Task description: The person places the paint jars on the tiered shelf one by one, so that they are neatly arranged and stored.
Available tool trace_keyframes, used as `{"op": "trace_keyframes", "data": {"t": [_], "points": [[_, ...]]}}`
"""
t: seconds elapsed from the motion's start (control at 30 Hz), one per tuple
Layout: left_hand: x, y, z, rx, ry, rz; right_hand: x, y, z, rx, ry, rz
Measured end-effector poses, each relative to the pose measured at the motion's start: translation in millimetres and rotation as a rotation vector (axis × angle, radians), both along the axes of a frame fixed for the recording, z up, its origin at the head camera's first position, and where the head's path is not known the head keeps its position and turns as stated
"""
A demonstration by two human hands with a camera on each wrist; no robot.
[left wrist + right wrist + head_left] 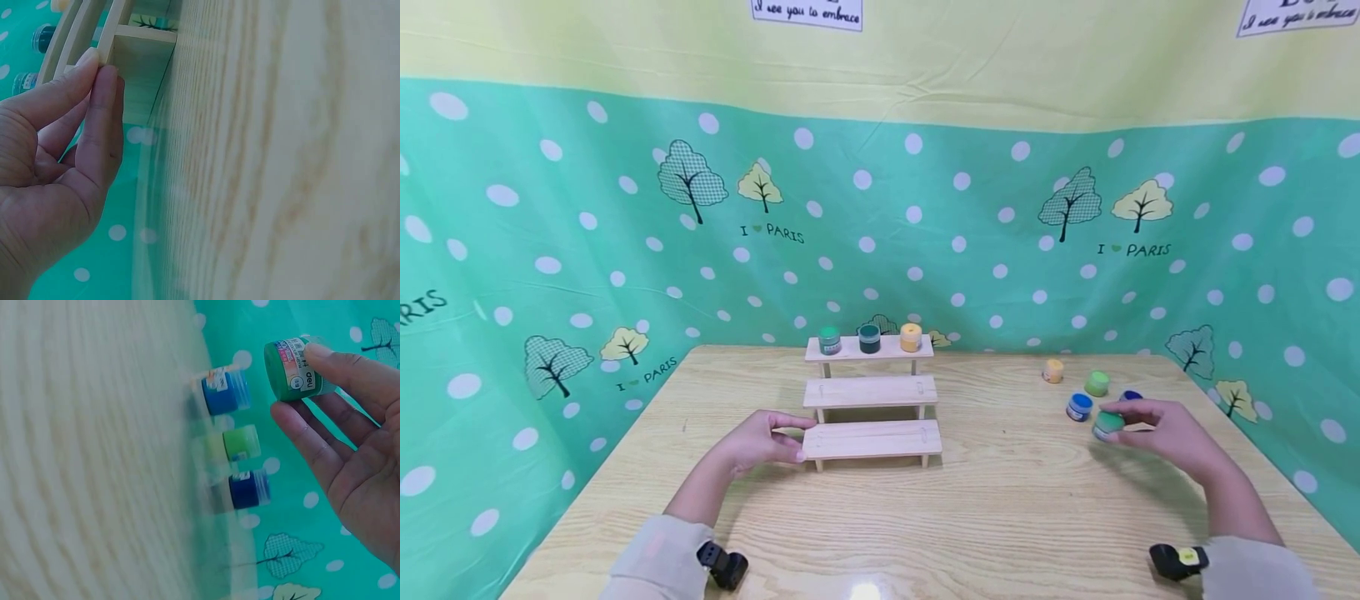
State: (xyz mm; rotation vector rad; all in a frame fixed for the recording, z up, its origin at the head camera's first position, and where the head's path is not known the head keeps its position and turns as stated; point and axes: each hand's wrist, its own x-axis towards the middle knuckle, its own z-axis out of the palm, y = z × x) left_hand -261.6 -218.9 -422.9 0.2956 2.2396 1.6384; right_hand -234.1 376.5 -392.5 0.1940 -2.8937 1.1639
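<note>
A small wooden three-step rack stands on the table, and my left hand pinches the left end of its lowest step between thumb and fingers. My right hand holds a green paint jar between thumb and fingers, raised off the tabletop. Its label faces the right wrist camera. On the rack's top step sit a green jar, a dark green jar and a yellow-orange jar. The middle and lowest steps carry no jars.
Close by the right hand stand a blue jar, a light green jar, a yellow-orange jar and a dark blue jar, partly hidden in the head view. A patterned green curtain hangs behind the wooden table.
</note>
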Motion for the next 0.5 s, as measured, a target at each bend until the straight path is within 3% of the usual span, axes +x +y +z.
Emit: {"op": "trace_keyframes", "data": {"t": [0.5], "points": [[1.5, 1.8, 2.7, 0.031, -0.011, -0.012, -2.5, -32, 15.3, -0.060, 0.061, 0.110]]}}
